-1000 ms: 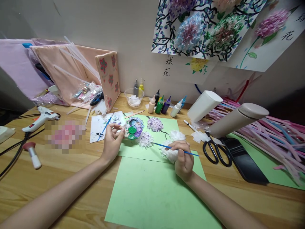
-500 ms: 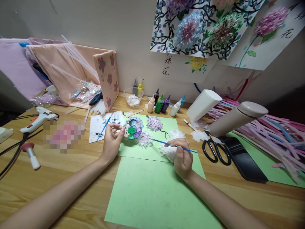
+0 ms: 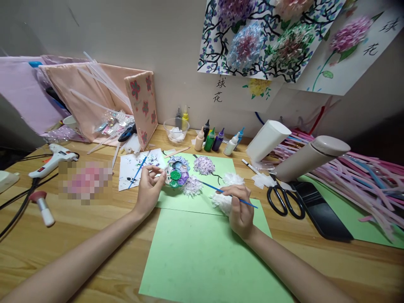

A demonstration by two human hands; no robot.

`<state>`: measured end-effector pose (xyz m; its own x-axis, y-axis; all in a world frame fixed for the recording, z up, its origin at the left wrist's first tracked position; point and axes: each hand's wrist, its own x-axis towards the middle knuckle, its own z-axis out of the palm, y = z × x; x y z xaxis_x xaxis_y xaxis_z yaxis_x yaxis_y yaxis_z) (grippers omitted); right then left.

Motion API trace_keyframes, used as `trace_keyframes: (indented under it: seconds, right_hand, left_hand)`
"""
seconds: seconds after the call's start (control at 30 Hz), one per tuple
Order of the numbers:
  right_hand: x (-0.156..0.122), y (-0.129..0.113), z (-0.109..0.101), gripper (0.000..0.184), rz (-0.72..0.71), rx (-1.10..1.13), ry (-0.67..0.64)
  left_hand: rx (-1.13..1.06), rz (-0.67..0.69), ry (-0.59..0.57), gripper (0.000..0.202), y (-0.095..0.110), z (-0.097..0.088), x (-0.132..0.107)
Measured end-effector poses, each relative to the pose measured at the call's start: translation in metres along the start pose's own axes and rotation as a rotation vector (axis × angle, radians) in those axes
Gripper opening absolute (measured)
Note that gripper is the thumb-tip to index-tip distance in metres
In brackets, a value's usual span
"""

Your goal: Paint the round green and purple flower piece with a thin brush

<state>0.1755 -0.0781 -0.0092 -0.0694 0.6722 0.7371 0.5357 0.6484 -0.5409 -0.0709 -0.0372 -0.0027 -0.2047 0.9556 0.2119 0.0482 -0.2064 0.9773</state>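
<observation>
At the green paper (image 3: 208, 252) | left hand (image 3: 148, 189) pinches paint palette (image 3: 178, 175) | right hand (image 3: 241, 212) grips blue brush (image 3: 211, 187)

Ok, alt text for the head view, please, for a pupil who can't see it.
A left hand holds a paint palette and a right hand a blue paintbrush above green paper bearing ruffled flowers. Paint bottles stand behind; scissors lie to the right.

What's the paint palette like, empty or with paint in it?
Not empty: green paint and purple paint show in the palette, which the left hand holds.
</observation>
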Motion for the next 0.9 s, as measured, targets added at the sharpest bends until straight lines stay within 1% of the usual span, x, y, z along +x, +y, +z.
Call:
trace_keyframes:
  seconds: [0.07,0.17,0.23,0.33,0.63,0.9]
  right_hand:
    - [-0.0002,-0.0010,-0.0005,0.021,-0.050,0.018,-0.018]
    - [0.0006,-0.0029,-0.0003,0.022,-0.126,-0.007,-0.133]
    - [0.0015,-0.0039,0.0001,0.022,-0.146,-0.031,-0.181]
    - [0.0021,-0.0047,0.0002,0.022,-0.155,-0.058,-0.215]
    - [-0.0015,-0.0039,0.0007,0.023,-0.162,-0.088,-0.245]
    - [-0.0003,-0.0049,-0.0001,0.023,-0.182,-0.068,-0.213]
  left_hand:
    - [-0.002,-0.008,-0.010,0.028,0.0005,0.0002,-0.0004]
    - [-0.009,-0.012,-0.019,0.027,0.0017,0.0006,-0.0010]
    - [-0.020,-0.010,-0.027,0.027,0.0023,0.0007,-0.0014]
    - [-0.023,-0.010,-0.042,0.026,0.0023,0.0002,-0.0022]
    - [0.000,0.002,-0.049,0.028,-0.0013,-0.0009,-0.0051]
    - [-0.006,0.001,-0.059,0.027,0.0010,-0.0003,-0.0057]
